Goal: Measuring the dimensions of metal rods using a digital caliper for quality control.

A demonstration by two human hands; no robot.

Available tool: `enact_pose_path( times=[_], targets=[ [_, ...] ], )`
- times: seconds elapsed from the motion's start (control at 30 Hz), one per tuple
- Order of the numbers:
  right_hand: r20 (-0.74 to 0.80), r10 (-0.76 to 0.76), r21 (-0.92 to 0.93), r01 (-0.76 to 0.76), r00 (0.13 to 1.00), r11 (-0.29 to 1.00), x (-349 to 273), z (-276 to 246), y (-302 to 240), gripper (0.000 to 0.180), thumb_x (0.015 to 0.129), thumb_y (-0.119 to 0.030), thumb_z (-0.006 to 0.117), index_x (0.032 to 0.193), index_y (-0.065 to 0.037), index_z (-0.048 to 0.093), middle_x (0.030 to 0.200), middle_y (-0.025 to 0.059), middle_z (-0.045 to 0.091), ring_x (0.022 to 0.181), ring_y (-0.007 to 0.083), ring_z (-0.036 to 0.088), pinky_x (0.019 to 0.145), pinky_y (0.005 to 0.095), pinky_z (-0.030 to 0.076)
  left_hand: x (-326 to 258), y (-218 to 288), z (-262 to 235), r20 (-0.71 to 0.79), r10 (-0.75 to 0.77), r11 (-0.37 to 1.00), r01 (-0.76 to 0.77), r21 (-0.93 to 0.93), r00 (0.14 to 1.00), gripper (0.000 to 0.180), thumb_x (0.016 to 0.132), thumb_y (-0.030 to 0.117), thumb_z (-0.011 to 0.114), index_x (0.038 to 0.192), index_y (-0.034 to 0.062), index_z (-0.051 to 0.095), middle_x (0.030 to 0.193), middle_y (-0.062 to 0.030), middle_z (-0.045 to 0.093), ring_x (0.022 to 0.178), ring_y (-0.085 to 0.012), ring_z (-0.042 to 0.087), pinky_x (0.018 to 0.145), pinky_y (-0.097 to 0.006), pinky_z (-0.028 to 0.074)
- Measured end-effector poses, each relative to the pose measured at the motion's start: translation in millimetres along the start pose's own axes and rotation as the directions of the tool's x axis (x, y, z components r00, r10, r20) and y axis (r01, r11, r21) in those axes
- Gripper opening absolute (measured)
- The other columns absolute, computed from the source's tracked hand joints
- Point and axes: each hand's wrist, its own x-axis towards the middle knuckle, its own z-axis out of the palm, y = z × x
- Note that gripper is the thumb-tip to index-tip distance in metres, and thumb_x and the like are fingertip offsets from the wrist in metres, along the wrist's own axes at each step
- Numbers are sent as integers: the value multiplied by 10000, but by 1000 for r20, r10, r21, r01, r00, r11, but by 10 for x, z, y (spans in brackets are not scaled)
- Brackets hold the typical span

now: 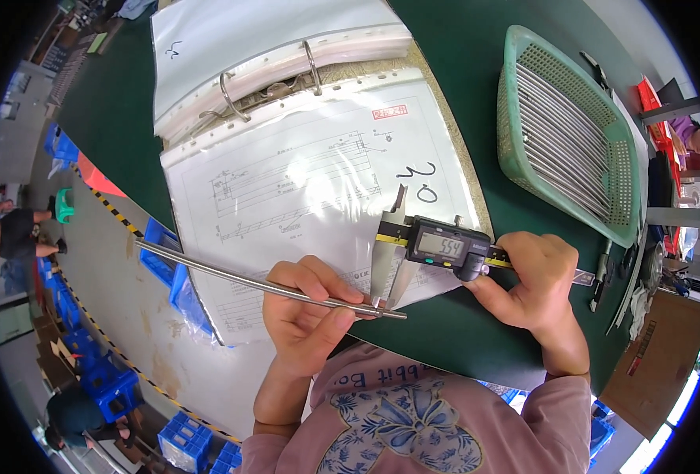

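Note:
A long thin metal rod [223, 274] lies across my left hand [306, 312], pinched between thumb and fingers close to its stepped right end. My right hand [536, 284] grips a digital caliper [449, 246] by its beam, with the thumb at the slide below the display. The caliper's jaws point down toward the rod's right end and stand a little apart. Their tips are at the rod, but whether they touch it I cannot tell. Behind both hands lies an open ring binder [310, 166] with a technical drawing in a clear sleeve.
A green plastic basket [512, 150] full of similar metal rods [563, 138] stands at the right on the dark green table [461, 47]. Loose tools lie beyond it, near a cardboard box [646, 359]. Blue crates [184, 442] and other people are off to the left.

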Motion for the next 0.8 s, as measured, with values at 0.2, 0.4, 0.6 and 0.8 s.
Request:
enact_pose_path(
  times=[0.2, 0.4, 0.6, 0.8],
  targets=[
    [5, -2, -7, 2, 1000, 1000, 1, 1, -1, 368, 603, -348, 729, 611, -57, 503, 466, 47, 422, 347, 219, 374, 347, 304, 275, -8, -4, -2, 2, 3, 1000, -3, -16, 1000, 285, 762, -144, 486, 961, 15, 357, 908, -163, 482, 824, -218, 588, 797, -358, 528],
    [74, 65, -31, -63, 995, 998, -44, -11, -14, 423, 640, -414, 682, 638, -20, 526, 514, 87, 466, 405, 256, 428, 399, 326, 315, -13, -11, 4, -3, -15, 1000, 15, -19, 1000, 291, 761, -146, 487, 964, 19, 360, 913, -165, 485, 822, -239, 603, 788, -339, 528],
    [74, 74, -18, -73, 995, 997, -39, -9, -6, 416, 639, -408, 682, 641, -21, 529, 513, 88, 463, 402, 258, 425, 397, 325, 313, 1, -25, -14, 9, -9, 1000, 9, -14, 1000, 292, 761, -148, 487, 964, 19, 359, 908, -168, 488, 828, -246, 606, 770, -324, 531],
    [52, 3, 11, -4, 999, 1000, -2, 11, 20, 348, 603, -332, 720, 652, -46, 528, 499, 64, 457, 383, 237, 420, 376, 313, 306, -30, 10, 20, -20, -21, 999, 20, -45, 1000, 292, 761, -152, 476, 964, 24, 362, 913, -173, 498, 805, -233, 603, 775, -330, 518]
  ],
)
